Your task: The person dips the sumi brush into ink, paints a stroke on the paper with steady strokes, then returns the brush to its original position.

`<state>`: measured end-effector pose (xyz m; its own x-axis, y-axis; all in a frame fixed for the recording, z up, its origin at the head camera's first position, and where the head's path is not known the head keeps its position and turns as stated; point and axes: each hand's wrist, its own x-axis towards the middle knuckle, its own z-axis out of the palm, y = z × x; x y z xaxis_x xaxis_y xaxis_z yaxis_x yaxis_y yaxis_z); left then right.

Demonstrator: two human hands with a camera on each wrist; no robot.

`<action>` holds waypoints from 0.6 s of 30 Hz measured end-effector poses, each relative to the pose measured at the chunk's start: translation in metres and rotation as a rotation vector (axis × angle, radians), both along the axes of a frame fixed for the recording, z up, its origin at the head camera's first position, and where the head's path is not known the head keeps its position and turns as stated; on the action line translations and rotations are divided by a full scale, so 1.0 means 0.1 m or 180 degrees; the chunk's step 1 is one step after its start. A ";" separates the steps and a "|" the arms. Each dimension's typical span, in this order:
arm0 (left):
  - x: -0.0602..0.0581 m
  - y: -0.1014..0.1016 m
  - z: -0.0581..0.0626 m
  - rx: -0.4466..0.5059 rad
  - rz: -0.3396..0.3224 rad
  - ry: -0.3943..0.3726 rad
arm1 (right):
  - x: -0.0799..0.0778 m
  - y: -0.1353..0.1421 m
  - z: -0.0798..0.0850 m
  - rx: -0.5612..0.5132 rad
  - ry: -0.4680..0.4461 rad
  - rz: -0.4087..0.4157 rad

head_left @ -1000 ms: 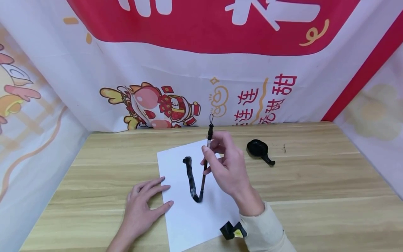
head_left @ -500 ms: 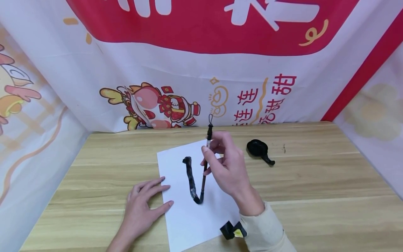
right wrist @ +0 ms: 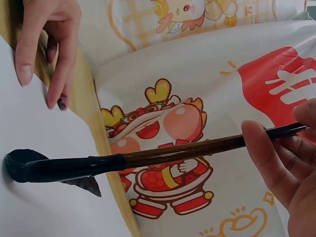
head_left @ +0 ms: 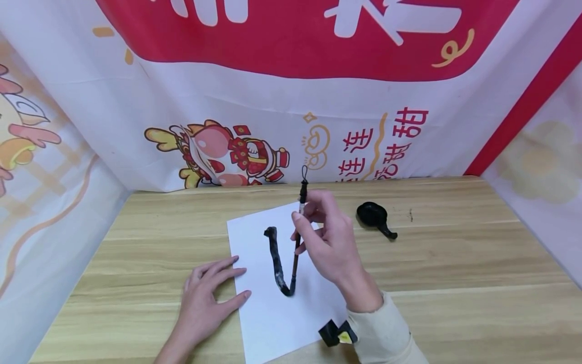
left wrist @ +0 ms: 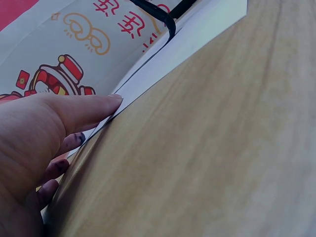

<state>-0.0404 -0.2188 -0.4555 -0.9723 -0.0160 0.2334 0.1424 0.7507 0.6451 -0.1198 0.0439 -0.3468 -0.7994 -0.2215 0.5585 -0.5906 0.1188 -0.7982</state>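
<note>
A writing brush (head_left: 297,253) stands nearly upright over a white sheet of paper (head_left: 259,323), pinched near its upper part by my right hand (head_left: 329,237). In the right wrist view its black, inky bristles (right wrist: 59,169) bend against the paper. A thick black ink stroke (head_left: 275,258) runs down the sheet and hooks right to the brush tip. My left hand (head_left: 204,296) rests with spread fingers on the sheet's left edge. In the left wrist view its thumb (left wrist: 94,109) lies along the paper's edge, and dark smudges mark some fingertips.
A small black dish with a handle (head_left: 373,215) sits on the wooden table (head_left: 454,263), right of the paper. Small dark marks lie beside it. A black object with a yellow label (head_left: 337,333) is at the right cuff. Printed cloth (head_left: 254,91) hangs behind and at both sides.
The brush tip has crept slightly right and down, so the hook at the stroke's bottom is a little longer. The left hand stays in place.
</note>
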 end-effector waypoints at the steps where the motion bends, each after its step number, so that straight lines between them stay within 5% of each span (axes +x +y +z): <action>1: 0.00 0.00 0.00 0.0001 -0.0002 0.0001 | 0.00 0.00 0.00 0.0000 0.0000 -0.0002; 18: 0.00 0.00 0.00 -0.0021 0.0007 -0.0035 | 0.00 0.02 0.00 0.0000 0.0035 0.0006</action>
